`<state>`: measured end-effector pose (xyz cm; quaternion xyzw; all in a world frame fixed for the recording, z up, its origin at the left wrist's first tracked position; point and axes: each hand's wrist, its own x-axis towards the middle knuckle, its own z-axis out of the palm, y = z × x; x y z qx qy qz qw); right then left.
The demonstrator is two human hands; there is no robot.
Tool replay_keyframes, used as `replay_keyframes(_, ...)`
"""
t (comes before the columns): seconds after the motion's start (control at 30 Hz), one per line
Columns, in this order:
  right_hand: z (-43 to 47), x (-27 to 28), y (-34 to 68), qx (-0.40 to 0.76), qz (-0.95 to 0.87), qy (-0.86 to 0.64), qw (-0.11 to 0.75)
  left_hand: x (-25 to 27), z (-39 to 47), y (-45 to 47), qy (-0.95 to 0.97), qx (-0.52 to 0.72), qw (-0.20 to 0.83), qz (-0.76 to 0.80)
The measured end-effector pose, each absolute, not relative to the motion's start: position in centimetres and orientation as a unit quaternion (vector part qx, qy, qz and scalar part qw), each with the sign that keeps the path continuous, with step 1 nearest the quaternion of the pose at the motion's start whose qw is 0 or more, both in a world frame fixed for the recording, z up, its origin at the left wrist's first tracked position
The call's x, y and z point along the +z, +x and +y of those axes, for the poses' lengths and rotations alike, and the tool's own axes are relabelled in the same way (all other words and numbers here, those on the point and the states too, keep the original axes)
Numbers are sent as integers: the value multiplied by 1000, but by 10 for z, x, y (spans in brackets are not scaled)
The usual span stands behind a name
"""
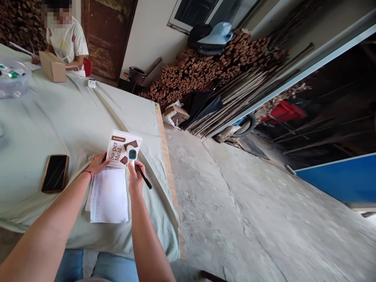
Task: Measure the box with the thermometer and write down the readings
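Note:
My left hand, with a red cord at the wrist, grips the lower left edge of a white and brown box printed "Su-per Meal". My right hand is closed around a white infrared thermometer whose blue-rimmed screen faces me, in front of the box's right side. A black pen also sticks out of the right hand, pointing down to the right. Below the box lies a small stack of paper sheets, the top one mostly white. Left of my hands is a dark phone in a brown case.
A pale green cloth covers the table, whose right edge borders the concrete floor. Across it sits a person beside a cardboard box. A clear plastic tub and small white object stand nearby. Firewood lines the wall.

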<state>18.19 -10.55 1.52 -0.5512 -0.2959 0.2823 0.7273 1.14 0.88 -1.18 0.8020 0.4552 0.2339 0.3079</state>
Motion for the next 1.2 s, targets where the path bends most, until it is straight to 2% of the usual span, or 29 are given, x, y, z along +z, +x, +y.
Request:
replay_keyframes(0.2, -181, -28, 201, 201, -435, -662, 576, -6, 2, 18, 815, 205, 284, 462)
replay_keyframes(0.37, -194, -36, 212, 98, -505, -706, 486, 0, -6, 14, 843, 156, 254, 448)
replay_keyframes(0.5, -190, -20, 198, 88, -495, -702, 504, 4, -29, -3, 859, 117, 221, 447)
replay_keyframes(0.63, -177, -16, 165, 209, -448, -668, 556, 3, -61, -17, 840, 115, 184, 498)
replay_keyframes(0.77, -153, -28, 138, 291, -433, -635, 570, 2, -84, -19, 818, 148, 155, 534)
replay_keyframes(1.2, -139, -54, 130, 204, -470, -657, 553, 2, -91, -12, 811, 179, 149, 537)
